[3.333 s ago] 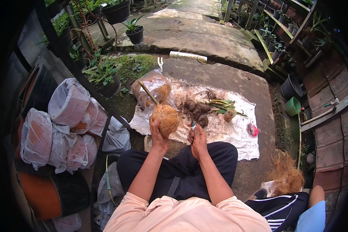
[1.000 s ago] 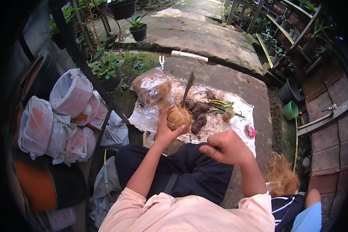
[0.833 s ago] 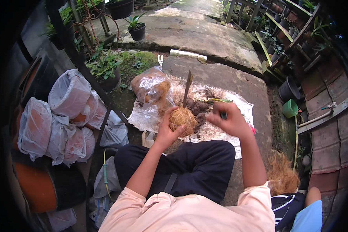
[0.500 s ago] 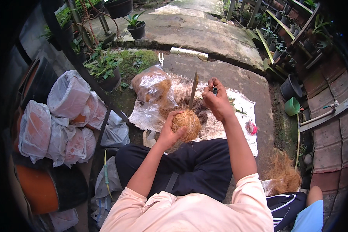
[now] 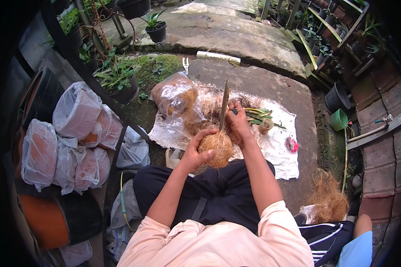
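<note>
My left hand (image 5: 198,153) grips a round ball of coconut fibre (image 5: 217,150) from its left side, above my lap. Pale thread is wound around the ball. A tall, narrow brownish blade-like piece (image 5: 225,104) stands up from its top. Close to the ball's upper right, my right hand (image 5: 239,125) is closed around a small dark green spool (image 5: 235,111), mostly hidden by the fingers. Beyond the right hand, long green leaves (image 5: 256,115) and a small brown root plug (image 5: 266,126) lie on a white woven sack (image 5: 278,164).
A clear plastic bag of fibre (image 5: 176,95) rests on the sack's far left. A pink bundle (image 5: 292,145) lies at its right. Wrapped pots (image 5: 78,109) are stacked left. Loose fibre (image 5: 327,196) and another person's leg (image 5: 327,240) are at right. A small white fork (image 5: 186,65) lies beyond.
My right hand has come down and left, nearer the ball, with the spool still in it. The leaves and root plug behind it now show more. The ball has stayed nearly in place.
</note>
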Available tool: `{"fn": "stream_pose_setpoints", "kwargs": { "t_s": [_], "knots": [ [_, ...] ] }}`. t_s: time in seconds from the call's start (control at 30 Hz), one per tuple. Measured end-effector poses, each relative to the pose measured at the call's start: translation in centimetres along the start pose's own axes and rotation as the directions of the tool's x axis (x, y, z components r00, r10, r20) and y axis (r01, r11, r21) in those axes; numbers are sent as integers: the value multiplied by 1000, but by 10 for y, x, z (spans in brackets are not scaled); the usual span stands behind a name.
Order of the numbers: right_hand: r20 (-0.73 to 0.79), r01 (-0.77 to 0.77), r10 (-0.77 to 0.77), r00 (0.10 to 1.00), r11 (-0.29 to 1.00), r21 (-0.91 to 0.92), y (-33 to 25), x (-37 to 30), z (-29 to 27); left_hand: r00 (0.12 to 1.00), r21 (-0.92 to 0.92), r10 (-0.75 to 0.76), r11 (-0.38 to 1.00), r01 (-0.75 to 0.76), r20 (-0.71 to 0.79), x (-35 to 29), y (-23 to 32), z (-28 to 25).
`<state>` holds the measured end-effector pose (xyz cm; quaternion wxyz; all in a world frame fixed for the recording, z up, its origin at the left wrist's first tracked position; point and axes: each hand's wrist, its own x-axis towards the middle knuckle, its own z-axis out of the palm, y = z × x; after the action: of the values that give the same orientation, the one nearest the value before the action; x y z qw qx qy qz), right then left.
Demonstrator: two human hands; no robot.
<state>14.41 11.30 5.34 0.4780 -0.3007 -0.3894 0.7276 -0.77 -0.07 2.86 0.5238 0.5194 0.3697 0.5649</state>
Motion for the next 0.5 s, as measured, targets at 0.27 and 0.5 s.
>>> {"fn": "stream_pose_setpoints", "kwargs": {
  "t_s": [0.27,0.5],
  "knots": [
    [80,-59,55,995,997,50,45,-4,-27,989,-325,-147,937,128,-33,-3,-20,-6],
    [19,-58,56,998,986,155,73,-20,-36,983,-407,-172,904,131,-66,-4,-23,1]
  ]
}}
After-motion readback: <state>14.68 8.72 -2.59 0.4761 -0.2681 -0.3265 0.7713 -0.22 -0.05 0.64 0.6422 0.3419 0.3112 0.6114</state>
